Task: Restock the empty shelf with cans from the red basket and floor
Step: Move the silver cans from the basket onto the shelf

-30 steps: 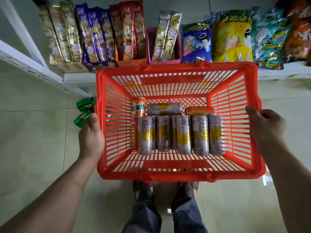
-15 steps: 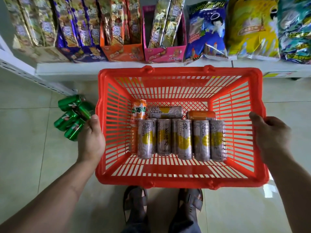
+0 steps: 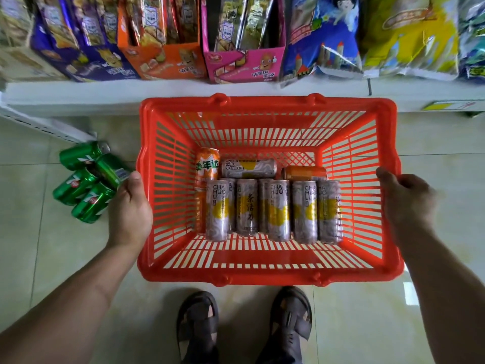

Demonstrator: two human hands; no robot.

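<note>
Nearest the camera: two sandalled feet (image 3: 244,327) on pale floor tile (image 3: 52,258), directly behind the red basket (image 3: 262,274). Left hand (image 3: 131,214) grips the basket's left rim, thumb hooked over the top edge, fingers out of sight on the outer wall. Right hand (image 3: 406,200) grips the right rim the same way, thumb over the edge and fingers curled under. Cannot tell whether the basket hangs from the hands or sits on the floor. Contents: a row of silver-and-yellow cans (image 3: 273,210) lying side by side on the basket bottom, one more silver can crosswise behind them, and orange cans (image 3: 207,166) at the far-left and far-right of the load. Just beside the left hand, outside the basket, four green cans (image 3: 86,179) lie clustered on the floor. Farthest: a white shelf (image 3: 183,90) fully stocked with boxed snack sticks (image 3: 162,38) and snack bags (image 3: 322,35); the empty shelf is not in view. Progress, as a judgement: restocking not started, since every can seen sits in the basket or on the floor. Left to do: reach the empty shelf and place all of them.
</note>
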